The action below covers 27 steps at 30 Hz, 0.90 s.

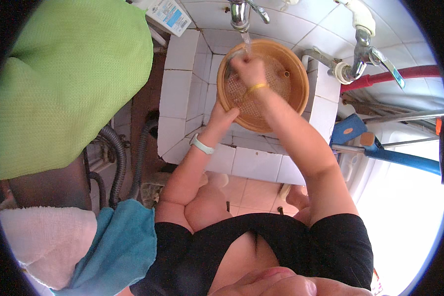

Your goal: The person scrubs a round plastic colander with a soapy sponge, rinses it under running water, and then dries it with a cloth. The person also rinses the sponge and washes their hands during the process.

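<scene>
A round orange-brown plastic basin [300, 79] with a perforated or textured bottom sits tilted over a white-tiled sink. My left hand [224, 116], below a pale watch band, grips the basin's lower left rim, thumb on top. Inside the basin, under the stream from a chrome tap [239, 16], is my right hand [249, 70], blurred, its fingers curled near the upper left wall. Whether it holds something cannot be made out. A small ring-shaped thing [286, 74] shows on the basin's right side.
The tiled sink rim [257, 162] runs around the basin. A second chrome tap [362, 55] and a red hose [392, 76] are at the right, above blue-handled tools [403, 159]. Green fabric [77, 81] fills the upper left, with grey corrugated hoses [118, 166] and a teal cloth [122, 244] below.
</scene>
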Available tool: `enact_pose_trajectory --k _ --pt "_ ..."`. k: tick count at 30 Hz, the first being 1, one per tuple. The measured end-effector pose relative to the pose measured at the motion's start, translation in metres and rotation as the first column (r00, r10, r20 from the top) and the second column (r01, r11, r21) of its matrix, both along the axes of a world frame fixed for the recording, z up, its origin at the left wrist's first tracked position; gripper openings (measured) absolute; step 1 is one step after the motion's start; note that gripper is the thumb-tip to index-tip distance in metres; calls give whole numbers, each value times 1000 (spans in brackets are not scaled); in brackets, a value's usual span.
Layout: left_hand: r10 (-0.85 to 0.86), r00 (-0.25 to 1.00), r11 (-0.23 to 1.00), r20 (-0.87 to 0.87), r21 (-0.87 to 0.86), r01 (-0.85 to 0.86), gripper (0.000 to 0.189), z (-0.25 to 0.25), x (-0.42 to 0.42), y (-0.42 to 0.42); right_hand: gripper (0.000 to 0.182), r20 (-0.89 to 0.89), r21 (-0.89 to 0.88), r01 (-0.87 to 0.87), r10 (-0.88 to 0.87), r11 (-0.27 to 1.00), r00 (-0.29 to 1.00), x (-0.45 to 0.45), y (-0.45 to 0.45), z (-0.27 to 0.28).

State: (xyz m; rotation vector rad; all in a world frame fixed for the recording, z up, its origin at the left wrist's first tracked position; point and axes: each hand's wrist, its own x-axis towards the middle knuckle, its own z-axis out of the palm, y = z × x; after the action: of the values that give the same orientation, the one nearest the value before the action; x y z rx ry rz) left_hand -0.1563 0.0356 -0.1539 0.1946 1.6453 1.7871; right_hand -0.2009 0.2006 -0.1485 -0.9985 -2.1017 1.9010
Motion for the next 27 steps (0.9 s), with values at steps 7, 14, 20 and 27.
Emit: enact_pose_trajectory --k 7,14,20,27 --pt "57 990 998 -130 43 -52 68 9 6 7 28 14 -697 571 -788 434 616 -13 50 14" --pt "96 972 995 -213 39 -90 70 3 20 12 35 30 -723 475 -664 501 747 -13 24 9" --pt "110 985 991 -134 88 -99 60 4 -2 -5 39 -34 -179 -496 498 850 866 8 -23 2" --pt "129 927 877 353 395 -272 48 0 3 -13 25 0 212 -831 851 514 526 33 -5 17"
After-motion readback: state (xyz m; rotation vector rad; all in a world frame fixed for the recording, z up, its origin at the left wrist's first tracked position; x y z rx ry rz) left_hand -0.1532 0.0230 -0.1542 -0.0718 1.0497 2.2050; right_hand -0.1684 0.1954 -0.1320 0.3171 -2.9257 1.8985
